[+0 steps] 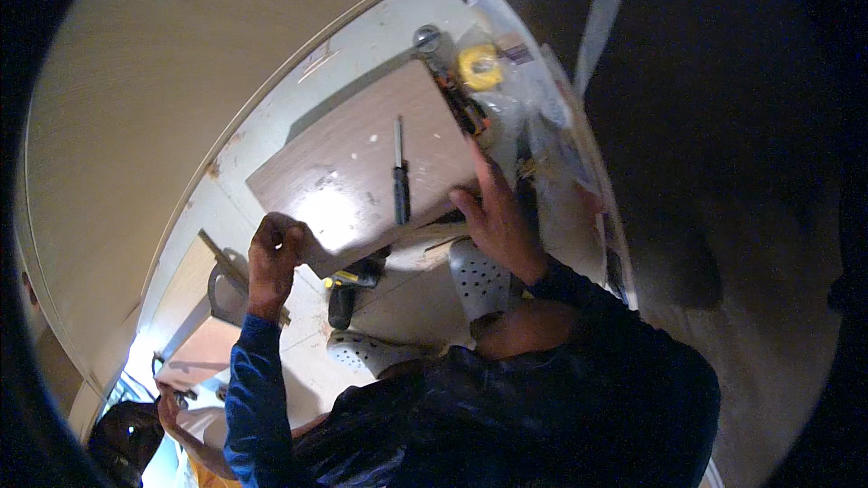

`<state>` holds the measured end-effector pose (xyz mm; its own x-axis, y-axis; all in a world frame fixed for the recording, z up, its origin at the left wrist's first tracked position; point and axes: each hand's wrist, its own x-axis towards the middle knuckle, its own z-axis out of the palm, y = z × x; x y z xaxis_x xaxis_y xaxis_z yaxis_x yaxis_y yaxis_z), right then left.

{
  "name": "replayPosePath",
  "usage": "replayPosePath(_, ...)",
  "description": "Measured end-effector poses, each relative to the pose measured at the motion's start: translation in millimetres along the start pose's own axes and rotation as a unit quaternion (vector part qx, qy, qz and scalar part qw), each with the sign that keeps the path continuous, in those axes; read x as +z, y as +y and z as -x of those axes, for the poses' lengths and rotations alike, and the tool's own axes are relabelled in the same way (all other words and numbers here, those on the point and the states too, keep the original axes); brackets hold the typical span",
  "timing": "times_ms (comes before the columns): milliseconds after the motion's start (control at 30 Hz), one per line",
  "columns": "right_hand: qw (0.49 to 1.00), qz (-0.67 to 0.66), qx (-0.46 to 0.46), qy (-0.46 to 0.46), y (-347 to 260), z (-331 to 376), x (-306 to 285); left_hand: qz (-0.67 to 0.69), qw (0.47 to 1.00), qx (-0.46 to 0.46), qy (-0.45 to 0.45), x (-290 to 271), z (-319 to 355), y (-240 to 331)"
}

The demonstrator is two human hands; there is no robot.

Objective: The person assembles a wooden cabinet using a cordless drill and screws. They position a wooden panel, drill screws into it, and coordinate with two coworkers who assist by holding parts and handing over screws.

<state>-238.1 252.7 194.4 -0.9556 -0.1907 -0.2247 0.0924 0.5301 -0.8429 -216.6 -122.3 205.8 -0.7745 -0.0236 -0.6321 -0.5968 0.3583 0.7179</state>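
The brown board [353, 149] is in front of the person, between the two hands. A screwdriver [401, 190] lies on it. The left hand [274, 258] is curled by the left side; I cannot tell if its grip holds anything. The right hand [497, 217] is at the right edge, grip wide. Near the shoes [479, 276] is a drill [342, 303].

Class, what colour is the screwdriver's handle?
The screwdriver's handle is black; the head view shows it best.

A wooden board [353, 149] bears a black-handled screwdriver [400, 176]; on the pale floor [380, 32] below lies a yellow-and-black power drill [342, 305].
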Motion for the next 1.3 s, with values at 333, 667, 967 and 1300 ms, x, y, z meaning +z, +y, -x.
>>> replayPosePath(333, 0.994, 0.041, -0.051, 0.093, 7.8, -5.8, -18.6, -0.313, 0.948, 0.048, 0.043, -22.3, 37.9, 30.8)
replayPosePath(667, 0.983, 0.106, -0.06, 0.135, -58.3, 28.3, -107.6, 0.02, 0.9, 0.296, -0.319, 0.9, 312.2, 141.6)
replayPosePath(967, 0.918, 0.185, -0.347, -0.059, -225.1, 4.2, -41.9, 0.257, 0.785, 0.554, -0.105, 31.5, 367.6, 65.3)
replayPosePath(1300, 0.679, 0.259, -0.655, -0.207, -396.0, 46.9, 91.2, 0.263, 0.651, 0.71, 0.056, -11.0, 439.4, 100.8)
